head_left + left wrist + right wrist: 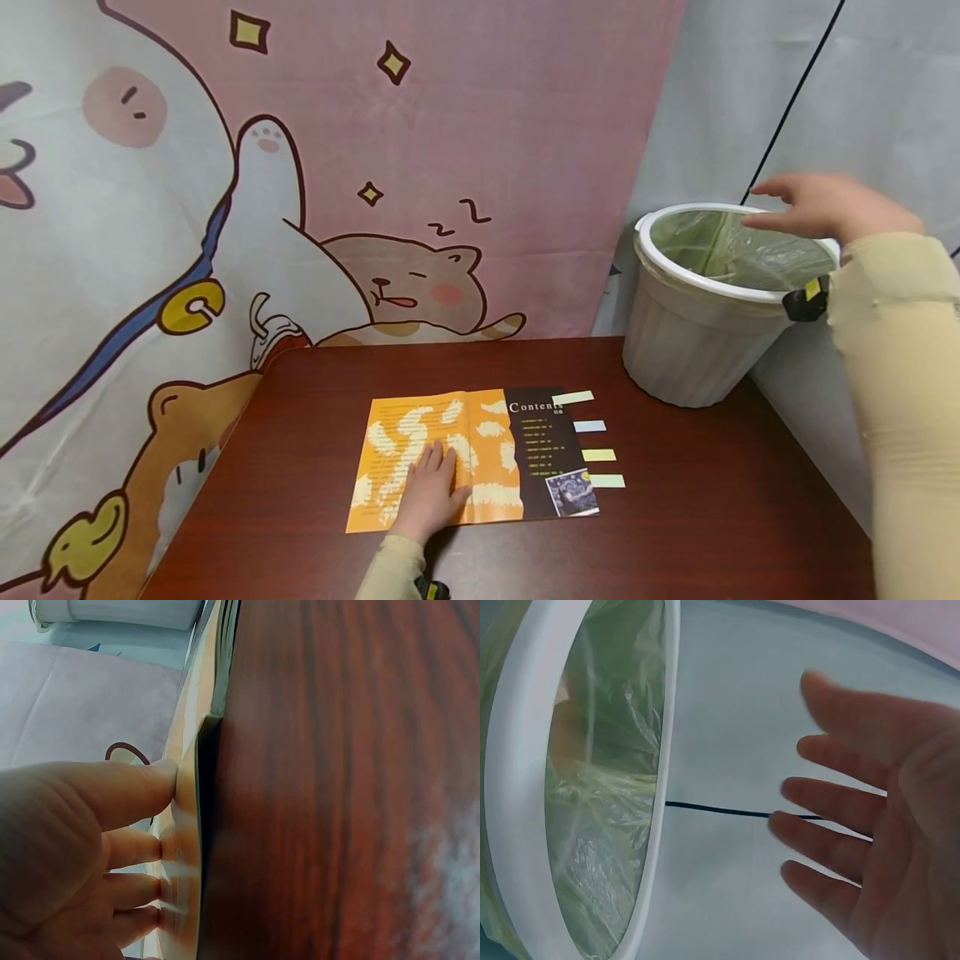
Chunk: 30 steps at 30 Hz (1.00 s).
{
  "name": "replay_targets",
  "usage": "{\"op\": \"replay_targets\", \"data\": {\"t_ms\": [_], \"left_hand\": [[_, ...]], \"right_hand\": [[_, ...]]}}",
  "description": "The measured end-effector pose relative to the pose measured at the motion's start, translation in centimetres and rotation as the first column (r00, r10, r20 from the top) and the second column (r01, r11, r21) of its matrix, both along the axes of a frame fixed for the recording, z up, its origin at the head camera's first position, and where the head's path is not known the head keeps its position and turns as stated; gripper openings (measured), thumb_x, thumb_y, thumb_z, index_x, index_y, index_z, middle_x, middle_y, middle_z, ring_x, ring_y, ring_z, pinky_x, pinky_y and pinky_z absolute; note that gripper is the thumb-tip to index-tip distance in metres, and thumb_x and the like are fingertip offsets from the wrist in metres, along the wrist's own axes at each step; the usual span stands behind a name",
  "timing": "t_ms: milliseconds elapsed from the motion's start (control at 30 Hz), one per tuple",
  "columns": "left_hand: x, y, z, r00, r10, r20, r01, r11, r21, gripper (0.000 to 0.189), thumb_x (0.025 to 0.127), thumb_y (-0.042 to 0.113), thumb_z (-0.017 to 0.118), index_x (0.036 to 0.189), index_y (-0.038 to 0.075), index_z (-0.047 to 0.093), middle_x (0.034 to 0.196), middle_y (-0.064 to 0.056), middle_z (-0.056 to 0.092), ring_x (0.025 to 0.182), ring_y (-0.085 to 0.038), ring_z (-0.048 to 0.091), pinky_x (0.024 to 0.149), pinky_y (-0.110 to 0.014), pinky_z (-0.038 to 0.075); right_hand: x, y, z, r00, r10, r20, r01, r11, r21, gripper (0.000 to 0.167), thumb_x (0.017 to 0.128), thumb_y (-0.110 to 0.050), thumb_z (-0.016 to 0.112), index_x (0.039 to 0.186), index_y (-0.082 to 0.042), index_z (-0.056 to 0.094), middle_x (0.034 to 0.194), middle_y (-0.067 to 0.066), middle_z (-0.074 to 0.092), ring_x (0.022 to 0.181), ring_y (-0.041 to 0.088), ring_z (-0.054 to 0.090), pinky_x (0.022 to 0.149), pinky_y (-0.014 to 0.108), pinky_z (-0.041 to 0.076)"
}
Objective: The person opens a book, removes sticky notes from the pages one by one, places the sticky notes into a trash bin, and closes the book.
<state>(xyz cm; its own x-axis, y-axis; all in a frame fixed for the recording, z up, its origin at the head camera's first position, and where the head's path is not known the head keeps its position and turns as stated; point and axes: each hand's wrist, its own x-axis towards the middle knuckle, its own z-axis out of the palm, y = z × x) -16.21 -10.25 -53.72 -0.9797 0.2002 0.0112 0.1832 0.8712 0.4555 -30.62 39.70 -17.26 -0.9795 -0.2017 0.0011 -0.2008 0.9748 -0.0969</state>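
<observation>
An open magazine (487, 492) lies on the brown table, its left page orange and white, its right page black with the heading "Contents". Several pale sticky tabs (597, 455) jut out from its right edge. My left hand (429, 493) rests on the orange page, and in the left wrist view the thumb and fingertips touch the paper, whose near edge stands a little off the table. Above the rim of a white trash bin (690, 333) hovers my right hand (832, 207), fingers spread apart and holding nothing. A thin, see-through green bag (604, 847) lines the bin.
The bin stands at the back right of the table (300, 467). Behind the table hangs a pink cloth (525, 167) with cartoon animals, beside a grey-white sheet (892, 100) crossed by a dark line.
</observation>
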Motion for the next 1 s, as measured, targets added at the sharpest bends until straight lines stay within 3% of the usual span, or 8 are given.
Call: {"op": "replay_targets", "data": {"t_ms": [133, 567, 800, 1000], "left_hand": [[-0.1, 0.0, -0.1, 1.0, 0.002, 0.005, -0.002, 1.0, -0.003, 0.068, 0.089, 0.033, 0.073, 0.141, -0.006, 0.051, 0.15, -0.03, 0.036, 0.141, -0.046, 0.029, 0.108, -0.066, 0.024], [-0.1, 0.0, -0.1, 1.0, -0.003, -0.005, 0.003, 1.0, -0.01, 0.068, 0.09, 0.033, 0.073, 0.141, -0.005, 0.051, 0.15, -0.03, 0.036, 0.141, -0.046, 0.03, 0.108, -0.066, 0.025], [0.0, 0.1, 0.0, 1.0, -0.012, -0.022, 0.012, 1.0, -0.012, 0.067, 0.089, 0.032, 0.073, 0.139, -0.006, 0.052, 0.149, -0.032, 0.038, 0.14, -0.047, 0.031, 0.107, -0.067, 0.026], [0.0, 0.1, 0.1, 1.0, -0.007, -0.015, 0.006, 1.0, -0.021, 0.067, 0.089, 0.033, 0.073, 0.14, -0.006, 0.052, 0.149, -0.031, 0.038, 0.14, -0.046, 0.031, 0.108, -0.066, 0.025]], "right_hand": [[-0.1, -0.2, -0.1, 0.999, 0.001, 0.042, 0.0, 1.0, -0.017, 0.079, 0.1, -0.049, 0.049, 0.151, 0.006, 0.025, 0.149, 0.041, 0.024, 0.133, 0.061, 0.023, 0.102, 0.071, 0.022], [0.6, -1.8, -1.0, 0.996, 0.035, 0.086, -0.027, 0.995, -0.097, 0.084, 0.101, -0.051, 0.045, 0.155, 0.005, 0.015, 0.153, 0.038, 0.018, 0.137, 0.059, 0.019, 0.104, 0.071, 0.019], [1.8, -4.4, -1.9, 0.991, 0.132, 0.003, -0.131, 0.984, -0.124, 0.079, 0.102, -0.046, 0.049, 0.156, 0.002, 0.018, 0.158, 0.032, 0.014, 0.142, 0.053, 0.015, 0.11, 0.066, 0.016], [3.6, -6.2, -3.2, 0.974, 0.204, -0.101, -0.219, 0.962, -0.164, 0.076, 0.1, -0.04, 0.056, 0.156, -0.001, 0.023, 0.16, 0.029, 0.014, 0.145, 0.049, 0.013, 0.113, 0.063, 0.014]]}}
